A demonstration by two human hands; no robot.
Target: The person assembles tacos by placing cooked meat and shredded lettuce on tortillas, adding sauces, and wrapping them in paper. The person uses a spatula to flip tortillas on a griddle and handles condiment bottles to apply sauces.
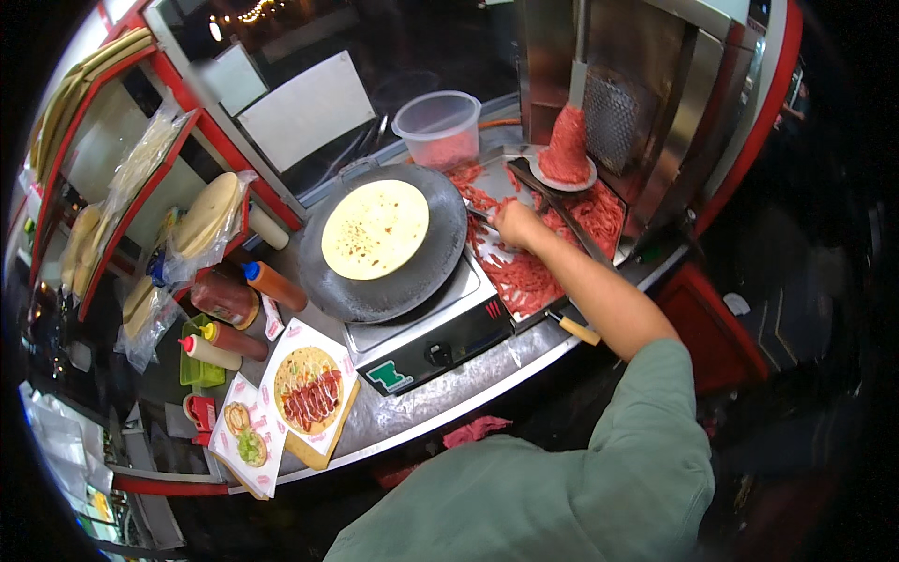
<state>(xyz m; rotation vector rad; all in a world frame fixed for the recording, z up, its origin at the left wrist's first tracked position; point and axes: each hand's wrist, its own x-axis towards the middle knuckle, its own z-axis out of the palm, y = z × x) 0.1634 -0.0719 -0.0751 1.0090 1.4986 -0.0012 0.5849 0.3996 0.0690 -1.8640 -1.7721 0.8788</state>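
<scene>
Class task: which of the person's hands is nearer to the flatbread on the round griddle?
Right. The right hand is over the shaved meat in the tray, just right of the flatbread. The left hand is not in view.

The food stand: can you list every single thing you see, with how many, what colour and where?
Round dark metal griddle pan: one, dark grey, centre, on a steel cooker.
Flat round tortilla: one, pale yellow, lying on the pan.
Shaved red meat: a heap, red, in the tray right of the pan.
Meat cone on a spit: one, red, upper right.
Clear plastic tub: one, see-through, behind the pan.
Squeeze sauce bottles: about four, orange, brown and red, left of the pan.
Topped tortilla with red sauce stripes: one, on paper over a wooden board, lower left.
Bagged tortilla stacks: several, pale, left shelves.
Right hand: one, over the meat tray, gripping a tool I cannot make out.
Left hand: not in view.
</scene>
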